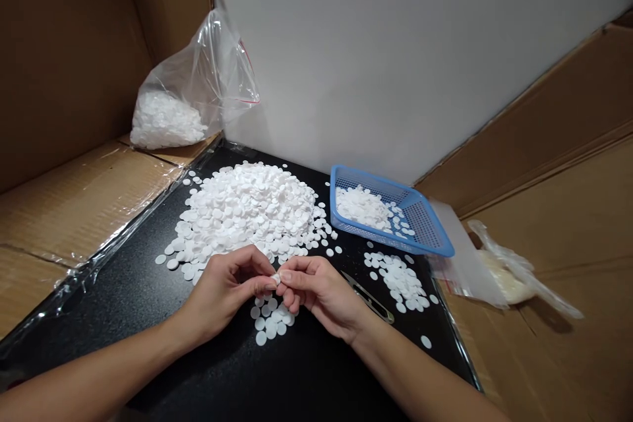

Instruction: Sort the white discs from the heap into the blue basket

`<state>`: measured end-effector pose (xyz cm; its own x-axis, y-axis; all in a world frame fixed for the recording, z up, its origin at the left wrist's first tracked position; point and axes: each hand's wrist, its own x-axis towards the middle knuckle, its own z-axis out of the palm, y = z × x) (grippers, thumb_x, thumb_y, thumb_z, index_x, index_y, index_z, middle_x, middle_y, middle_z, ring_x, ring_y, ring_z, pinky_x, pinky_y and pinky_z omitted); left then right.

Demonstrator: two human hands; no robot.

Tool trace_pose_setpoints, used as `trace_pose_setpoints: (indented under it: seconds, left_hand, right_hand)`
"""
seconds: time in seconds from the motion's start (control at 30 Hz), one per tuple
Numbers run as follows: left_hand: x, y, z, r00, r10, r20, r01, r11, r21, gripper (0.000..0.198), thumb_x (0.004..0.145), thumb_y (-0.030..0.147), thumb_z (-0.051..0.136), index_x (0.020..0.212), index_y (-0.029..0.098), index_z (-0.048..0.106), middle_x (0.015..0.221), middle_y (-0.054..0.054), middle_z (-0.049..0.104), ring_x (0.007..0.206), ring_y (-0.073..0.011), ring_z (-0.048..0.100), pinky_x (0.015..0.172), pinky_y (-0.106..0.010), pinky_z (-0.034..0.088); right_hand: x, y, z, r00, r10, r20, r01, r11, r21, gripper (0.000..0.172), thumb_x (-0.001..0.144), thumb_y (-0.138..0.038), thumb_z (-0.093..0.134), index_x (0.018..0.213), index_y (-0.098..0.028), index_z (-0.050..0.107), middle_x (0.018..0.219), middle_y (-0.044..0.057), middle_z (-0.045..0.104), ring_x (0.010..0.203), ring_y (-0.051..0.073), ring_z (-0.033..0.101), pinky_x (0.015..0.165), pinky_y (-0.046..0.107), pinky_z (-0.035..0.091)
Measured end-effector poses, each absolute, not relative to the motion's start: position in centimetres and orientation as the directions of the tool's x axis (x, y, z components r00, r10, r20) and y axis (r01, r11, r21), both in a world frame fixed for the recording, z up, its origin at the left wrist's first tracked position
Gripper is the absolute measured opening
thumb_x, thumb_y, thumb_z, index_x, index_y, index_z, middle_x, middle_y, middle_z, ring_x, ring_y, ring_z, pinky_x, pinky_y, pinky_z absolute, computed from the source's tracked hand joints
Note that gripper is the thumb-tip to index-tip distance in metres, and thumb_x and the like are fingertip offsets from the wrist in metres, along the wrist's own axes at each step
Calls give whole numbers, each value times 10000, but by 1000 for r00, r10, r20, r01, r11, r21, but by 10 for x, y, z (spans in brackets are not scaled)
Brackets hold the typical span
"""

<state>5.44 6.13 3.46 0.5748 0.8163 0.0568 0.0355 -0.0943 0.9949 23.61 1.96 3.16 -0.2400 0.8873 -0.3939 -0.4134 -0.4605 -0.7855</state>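
A small white disc is pinched between the fingertips of the left hand and the right hand, both closed on it, just in front of the large heap of white discs. Part of the disc is covered by the fingers, and the heap's near edge is partly hidden by the hands. Below them, a loose cluster of discs is spread on the black tabletop. A slim metal tool, its kind not clear, is partly blocked from view by the right hand. Beside it another scatter of discs is seen, with the blue mesh basket set behind, partly filled with discs. Farther right, a flat zip bag and a clear bag with pale yellowish contents are laid on cardboard. At the back left, a clear plastic bag of white pieces is propped on cardboard against the corner.
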Motion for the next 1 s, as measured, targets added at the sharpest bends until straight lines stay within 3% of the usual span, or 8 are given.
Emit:
trace_pose_setpoints:
  seconds: [0.37, 0.43, 0.5, 0.57, 0.63, 0.77, 0.87, 1.0]
  left_hand:
    - [53, 63, 32, 575, 817, 39, 49, -82, 995, 123, 842, 295, 702, 814, 176, 689, 673, 3, 695, 584, -129, 627, 568, -229, 522]
    - [52, 63, 30, 575, 818, 9, 110, -88, 990, 146, 864, 319, 672, 839, 177, 693, 680, -4, 701, 586, -139, 634, 563, -236, 520]
    - [51, 64, 29, 590, 807, 24, 201, -175, 964, 136, 884, 291, 632, 858, 188, 716, 714, -12, 713, 628, -149, 647, 588, -241, 514]
    - [50, 64, 26, 629, 773, 83, 283, -327, 902, 149, 895, 218, 591, 869, 209, 738, 774, -16, 715, 702, -154, 656, 639, -242, 502]
    - [51, 65, 22, 679, 722, 134, 323, -458, 828, 198, 898, 156, 555, 869, 220, 740, 814, -18, 703, 745, -152, 656, 662, -236, 483]
    - [52, 64, 14, 723, 671, 166, 347, -560, 753, 189, 905, 124, 536, 863, 213, 697, 804, -5, 679, 709, -135, 635, 637, -215, 458]
    - [52, 64, 10, 717, 672, 184, 359, -583, 728, 177, 888, 93, 524, 877, 214, 653, 808, 11, 671, 692, -126, 608, 621, -206, 443]
    - [52, 63, 12, 695, 692, 194, 383, -585, 715, 199, 856, 55, 507, 896, 219, 613, 761, 38, 634, 644, -115, 559, 582, -198, 413]
  right_hand:
    - [246, 22, 35, -258, 873, -413, -334, -482, -810, 314, 667, -370, 852, 723, -124, 665, 607, -16, 651, 442, 51, 541, 414, 150, 418]
    - [250, 23, 34, -224, 874, -431, -166, -469, -867, 281, 709, -356, 807, 698, -140, 628, 576, -27, 631, 400, 53, 511, 373, 154, 381]
    - [252, 23, 33, -132, 891, -434, 121, -420, -899, 204, 769, -282, 733, 683, -160, 593, 531, -46, 596, 366, 63, 494, 345, 157, 350]
    - [254, 21, 34, -52, 920, -389, 394, -339, -855, 144, 813, -194, 648, 691, -178, 572, 506, -62, 564, 362, 76, 508, 350, 157, 342]
    - [255, 18, 38, -40, 934, -354, 549, -276, -789, 144, 840, -148, 590, 707, -193, 556, 512, -63, 561, 376, 87, 530, 372, 164, 345]
    - [260, 18, 43, -57, 952, -301, 678, -184, -711, 219, 908, -144, 527, 699, -209, 519, 555, -43, 589, 417, 105, 529, 442, 210, 352]
    - [263, 23, 39, -81, 986, -144, 724, -41, -688, 263, 952, -130, 480, 704, -214, 511, 558, -46, 555, 507, 126, 525, 541, 240, 368]
    - [265, 29, 27, -175, 984, 46, 709, 158, -688, 168, 900, -106, 603, 772, -203, 553, 773, -10, 609, 707, 146, 568, 656, 252, 410]
